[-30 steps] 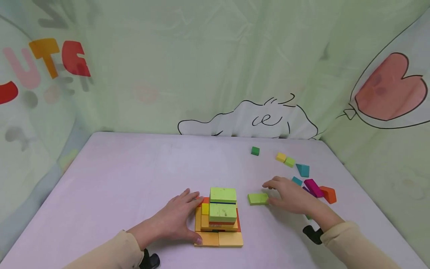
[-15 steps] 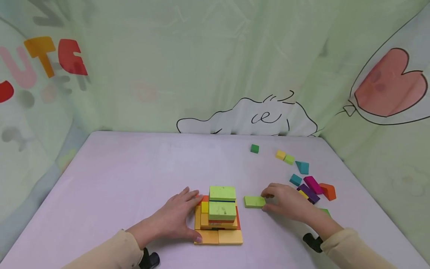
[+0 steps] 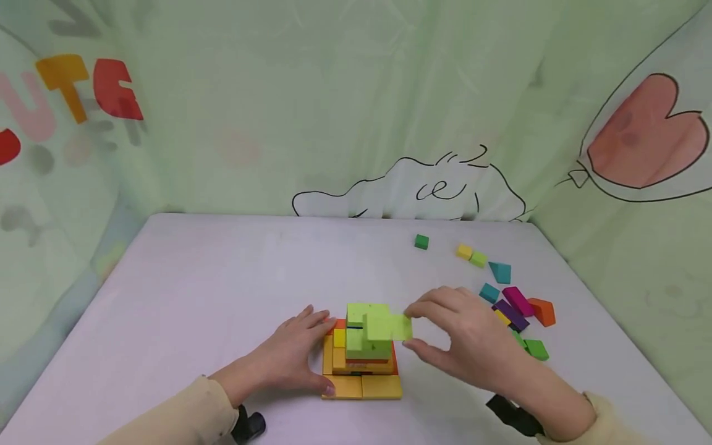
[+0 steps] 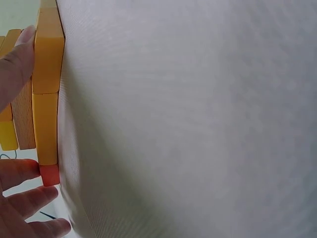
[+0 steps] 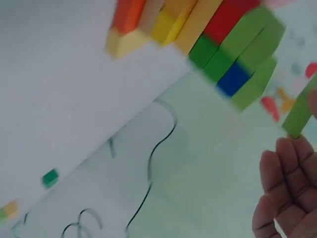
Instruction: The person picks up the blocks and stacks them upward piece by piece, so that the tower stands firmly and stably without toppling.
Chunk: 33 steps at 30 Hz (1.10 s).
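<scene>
A layered stack of toy building blocks stands at the table's front middle, with orange blocks at its base and light green ones on top. My left hand rests along the stack's left side. Its thumb touches the near base block, and its fingers lie by the red block at the far corner. My right hand pinches a light green block between thumb and fingertips, at the height of the stack's top. In the head view that block overlaps the top; whether they touch I cannot tell.
Loose blocks lie on the right: a purple block, a magenta block, an orange block, a teal triangular block and several smaller ones. A dark green cube sits near the table's back edge.
My right hand has taken hold of the light green block, lifted it off the table and carried it left to the stack. My left hand has stayed at the stack's side.
</scene>
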Motion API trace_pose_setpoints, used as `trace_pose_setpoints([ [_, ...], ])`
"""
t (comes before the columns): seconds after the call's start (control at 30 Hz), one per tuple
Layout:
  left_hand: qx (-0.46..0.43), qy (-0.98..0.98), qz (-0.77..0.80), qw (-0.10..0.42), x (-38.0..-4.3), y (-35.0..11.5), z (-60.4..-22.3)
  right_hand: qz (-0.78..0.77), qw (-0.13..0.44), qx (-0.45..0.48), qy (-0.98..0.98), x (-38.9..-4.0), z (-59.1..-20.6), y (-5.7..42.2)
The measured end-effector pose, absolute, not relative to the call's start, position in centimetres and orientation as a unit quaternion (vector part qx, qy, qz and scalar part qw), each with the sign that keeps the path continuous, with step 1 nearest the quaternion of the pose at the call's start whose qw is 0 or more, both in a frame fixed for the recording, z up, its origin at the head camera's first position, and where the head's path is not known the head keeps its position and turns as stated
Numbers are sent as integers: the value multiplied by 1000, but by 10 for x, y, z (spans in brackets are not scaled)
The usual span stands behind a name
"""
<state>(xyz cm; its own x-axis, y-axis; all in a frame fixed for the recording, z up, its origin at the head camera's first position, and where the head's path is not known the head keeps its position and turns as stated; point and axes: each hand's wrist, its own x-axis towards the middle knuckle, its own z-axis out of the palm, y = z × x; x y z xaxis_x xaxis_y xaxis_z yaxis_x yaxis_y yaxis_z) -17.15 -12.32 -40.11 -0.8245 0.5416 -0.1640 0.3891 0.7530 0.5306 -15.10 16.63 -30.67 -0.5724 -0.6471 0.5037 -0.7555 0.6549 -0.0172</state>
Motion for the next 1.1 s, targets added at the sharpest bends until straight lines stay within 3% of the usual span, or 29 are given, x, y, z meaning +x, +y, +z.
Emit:
trace_pose_setpoints([
  [0.3, 249, 923, 246, 161, -170, -122, -400, 35, 206, 395, -894, -140, -312, 142],
  [1.1, 255, 924, 241, 150, -172, -124, -402, 40, 168, 378, -910, -142, -306, 142],
])
